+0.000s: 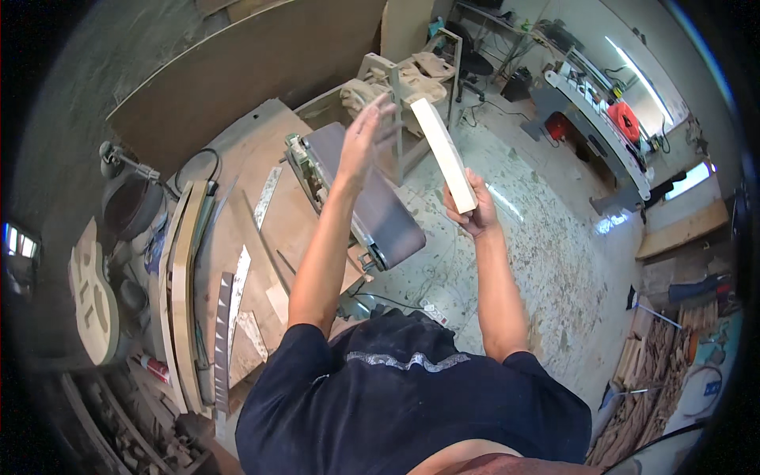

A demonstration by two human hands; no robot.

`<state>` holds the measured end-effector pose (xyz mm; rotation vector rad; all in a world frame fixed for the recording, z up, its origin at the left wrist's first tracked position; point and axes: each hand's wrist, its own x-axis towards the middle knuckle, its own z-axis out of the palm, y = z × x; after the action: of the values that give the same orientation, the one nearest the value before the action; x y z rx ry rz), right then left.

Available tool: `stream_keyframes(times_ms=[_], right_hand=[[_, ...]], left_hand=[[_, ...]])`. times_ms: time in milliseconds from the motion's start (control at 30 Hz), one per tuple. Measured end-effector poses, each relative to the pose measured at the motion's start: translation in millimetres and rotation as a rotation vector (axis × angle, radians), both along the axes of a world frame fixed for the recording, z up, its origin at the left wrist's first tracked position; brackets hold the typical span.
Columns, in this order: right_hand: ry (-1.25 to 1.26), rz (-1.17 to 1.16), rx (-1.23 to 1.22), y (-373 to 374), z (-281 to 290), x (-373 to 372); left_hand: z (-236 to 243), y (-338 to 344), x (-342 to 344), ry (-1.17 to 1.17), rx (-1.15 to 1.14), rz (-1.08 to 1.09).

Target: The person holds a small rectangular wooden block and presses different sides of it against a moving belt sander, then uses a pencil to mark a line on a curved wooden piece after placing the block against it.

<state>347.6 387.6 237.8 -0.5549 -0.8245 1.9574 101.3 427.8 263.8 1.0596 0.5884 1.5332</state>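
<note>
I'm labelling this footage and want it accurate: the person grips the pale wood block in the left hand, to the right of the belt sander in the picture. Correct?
Not quite: the head view shows the right hand gripping the pale wood block, to the right of the belt sander in the picture.

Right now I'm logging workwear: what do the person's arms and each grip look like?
Short, dark blue-black sleeves leave the forearms bare. The left grip and right grip are gloveless human hands. No watch or cable shows; motion blur hides whether the left wears rings.
</note>
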Motion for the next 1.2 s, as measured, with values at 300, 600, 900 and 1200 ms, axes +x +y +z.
stream_keyframes(times_ms=[300, 600, 900, 1200], right_hand=[[0.253, 0.332, 0.120, 1, -32, 5], [-0.094, -0.034, -0.017, -4, 3, -26], [-0.253, 0.202, 0.399, 29, 34, -73], [-1.255, 0.050, 1.093, 66, 16, -152]], left_hand=[[7, -12, 39, 0.011, -0.002, -0.102], [5, -23, 30, -0.089, -0.007, -0.110], [-28, -28, -17, -0.241, 0.056, -0.062], [-108, -43, -71, 0.124, -0.227, 0.536]])
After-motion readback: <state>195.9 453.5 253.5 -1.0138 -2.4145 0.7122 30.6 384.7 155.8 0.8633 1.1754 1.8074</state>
